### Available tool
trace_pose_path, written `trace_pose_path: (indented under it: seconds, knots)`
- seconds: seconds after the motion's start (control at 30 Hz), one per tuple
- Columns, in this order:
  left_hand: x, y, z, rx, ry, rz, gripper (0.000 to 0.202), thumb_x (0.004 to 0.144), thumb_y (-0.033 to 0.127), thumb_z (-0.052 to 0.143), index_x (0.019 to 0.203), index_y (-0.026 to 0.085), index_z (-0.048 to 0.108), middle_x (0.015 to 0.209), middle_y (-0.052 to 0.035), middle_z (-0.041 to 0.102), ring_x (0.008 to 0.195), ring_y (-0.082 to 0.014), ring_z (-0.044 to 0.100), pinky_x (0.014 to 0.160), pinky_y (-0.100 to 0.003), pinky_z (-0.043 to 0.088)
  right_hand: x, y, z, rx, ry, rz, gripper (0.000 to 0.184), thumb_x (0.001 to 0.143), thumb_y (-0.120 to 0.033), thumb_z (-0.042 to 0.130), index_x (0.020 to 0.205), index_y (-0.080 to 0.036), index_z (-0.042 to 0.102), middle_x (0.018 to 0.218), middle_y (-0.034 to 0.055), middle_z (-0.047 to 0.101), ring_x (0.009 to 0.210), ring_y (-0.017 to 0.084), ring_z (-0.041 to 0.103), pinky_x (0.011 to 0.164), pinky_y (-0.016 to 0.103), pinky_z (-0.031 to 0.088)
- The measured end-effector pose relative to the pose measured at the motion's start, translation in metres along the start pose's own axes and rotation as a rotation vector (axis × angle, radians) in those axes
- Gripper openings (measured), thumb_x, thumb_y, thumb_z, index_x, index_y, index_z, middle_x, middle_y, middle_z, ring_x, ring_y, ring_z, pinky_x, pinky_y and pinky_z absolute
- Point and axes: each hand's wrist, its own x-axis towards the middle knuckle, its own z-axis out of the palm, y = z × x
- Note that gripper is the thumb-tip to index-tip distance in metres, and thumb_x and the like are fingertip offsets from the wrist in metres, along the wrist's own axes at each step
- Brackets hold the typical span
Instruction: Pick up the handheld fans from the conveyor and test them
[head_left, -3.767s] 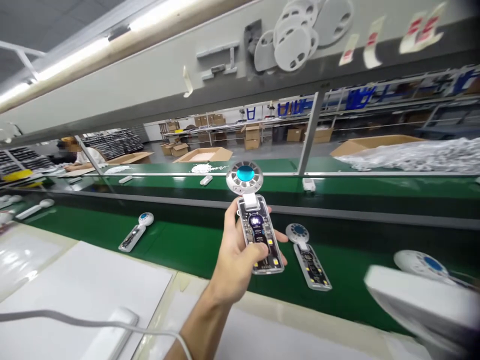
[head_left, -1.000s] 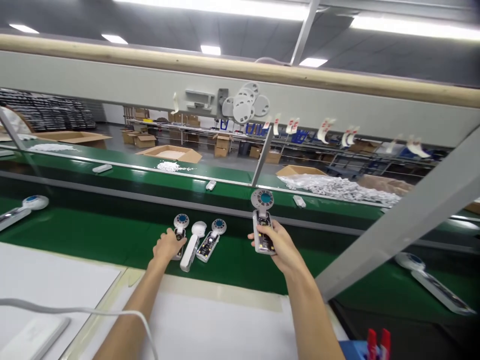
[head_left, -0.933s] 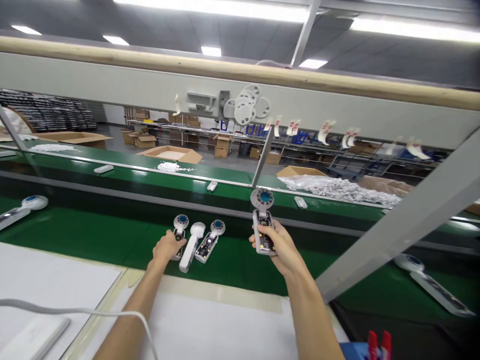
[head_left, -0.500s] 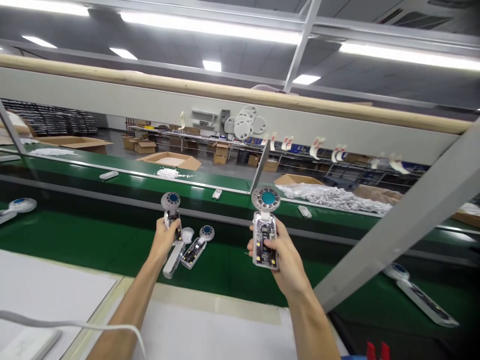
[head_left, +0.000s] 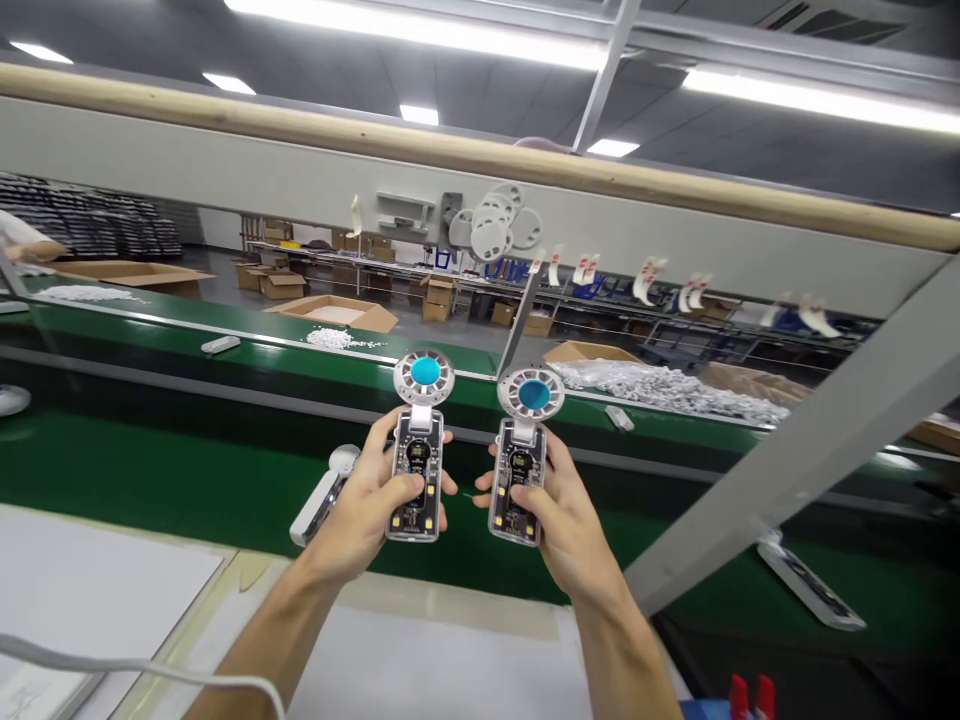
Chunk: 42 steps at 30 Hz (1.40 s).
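I hold two clear-bodied handheld devices upright side by side above the green conveyor belt (head_left: 150, 470). My left hand (head_left: 360, 515) is closed round the left device (head_left: 416, 450), whose round head has a bright blue centre, and the thumb rests on its front. My right hand (head_left: 566, 515) is closed round the right device (head_left: 521, 445), with the thumb on its front too. Small lights glow on both circuit boards. A white device (head_left: 324, 492) lies on the belt just left of my left hand, partly hidden by it.
A slanted grey frame bar (head_left: 795, 470) crosses at the right. Another device (head_left: 810, 590) lies on the belt below it. A white mat (head_left: 90, 590) and a white cable (head_left: 135, 672) sit near me at left. Red-handled tools (head_left: 748, 695) poke up bottom right. Cardboard boxes (head_left: 341, 315) stand beyond.
My left hand picked a device off the belt, raised it and brought it right, next to the one in my right hand. The devices left on the belt have drifted left.
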Motion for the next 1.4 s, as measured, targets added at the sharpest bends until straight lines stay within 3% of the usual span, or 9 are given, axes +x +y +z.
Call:
trace_pose_path:
  seconds: [0.17, 0.4, 0.63, 0.8, 0.97, 1.13, 1.4]
  knots:
    - [0.000, -0.004, 0.000, -0.005, -0.057, 0.016, 0.064, 0.089, 0.024, 0.062, 0.142, 0.031, 0.027, 0.124, -0.0125, 0.060, 0.073, -0.0201, 0.071, 0.059, -0.031, 0.055, -0.004, -0.004, 0.007, -0.014, -0.030, 0.024, 0.061, 0.083, -0.019, 0.061, 0.137, -0.032, 0.036, 0.121, 0.0049, 0.060, 0.088, 0.020, 0.070, 0.067, 0.035, 0.061]
    - [0.001, -0.009, 0.001, 0.017, -0.007, 0.039, 0.065, 0.089, 0.023, 0.061, 0.144, 0.031, 0.027, 0.118, -0.0099, 0.062, 0.072, -0.0167, 0.069, 0.059, -0.028, 0.054, -0.010, -0.009, 0.016, -0.010, -0.012, 0.015, 0.063, 0.082, -0.019, 0.062, 0.138, -0.032, 0.037, 0.121, 0.0055, 0.060, 0.084, 0.018, 0.068, 0.067, 0.035, 0.060]
    - [0.000, -0.007, 0.004, 0.021, -0.005, 0.041, 0.064, 0.088, 0.024, 0.063, 0.142, 0.030, 0.030, 0.131, -0.0126, 0.056, 0.079, -0.0178, 0.069, 0.061, -0.029, 0.057, -0.010, -0.008, 0.018, -0.013, -0.003, 0.007, 0.067, 0.081, -0.017, 0.060, 0.142, -0.032, 0.035, 0.120, 0.0052, 0.060, 0.085, 0.018, 0.067, 0.067, 0.034, 0.060]
    - [0.001, -0.008, 0.004, 0.014, -0.022, 0.044, 0.062, 0.088, 0.024, 0.062, 0.143, 0.029, 0.032, 0.123, -0.0112, 0.062, 0.076, -0.0177, 0.069, 0.063, -0.030, 0.057, -0.010, -0.009, 0.020, -0.018, -0.009, -0.007, 0.067, 0.081, -0.018, 0.059, 0.142, -0.032, 0.035, 0.122, 0.0055, 0.060, 0.084, 0.018, 0.068, 0.066, 0.034, 0.059]
    - [0.001, -0.006, 0.004, -0.024, -0.011, 0.023, 0.068, 0.086, 0.025, 0.066, 0.144, 0.030, 0.031, 0.135, -0.0142, 0.055, 0.080, -0.0190, 0.069, 0.063, -0.030, 0.057, -0.011, -0.011, 0.020, 0.000, 0.024, 0.022, 0.070, 0.080, -0.019, 0.061, 0.143, -0.032, 0.035, 0.123, 0.0062, 0.061, 0.088, 0.020, 0.068, 0.066, 0.034, 0.059]
    - [0.001, -0.006, 0.002, -0.050, -0.041, 0.018, 0.074, 0.081, 0.019, 0.068, 0.143, 0.029, 0.029, 0.124, -0.0127, 0.062, 0.074, -0.0188, 0.069, 0.062, -0.031, 0.055, -0.012, -0.014, 0.017, -0.019, 0.054, 0.057, 0.080, 0.074, -0.014, 0.062, 0.146, -0.034, 0.034, 0.127, 0.0058, 0.060, 0.093, 0.021, 0.068, 0.069, 0.036, 0.060]
    - [0.002, -0.007, 0.004, -0.040, -0.023, -0.004, 0.071, 0.083, 0.020, 0.067, 0.142, 0.029, 0.029, 0.121, -0.0122, 0.063, 0.072, -0.0185, 0.069, 0.061, -0.030, 0.055, -0.012, -0.016, 0.013, -0.056, 0.040, 0.066, 0.078, 0.080, -0.022, 0.062, 0.150, -0.030, 0.028, 0.098, 0.0033, 0.069, 0.073, 0.019, 0.068, 0.068, 0.037, 0.057]
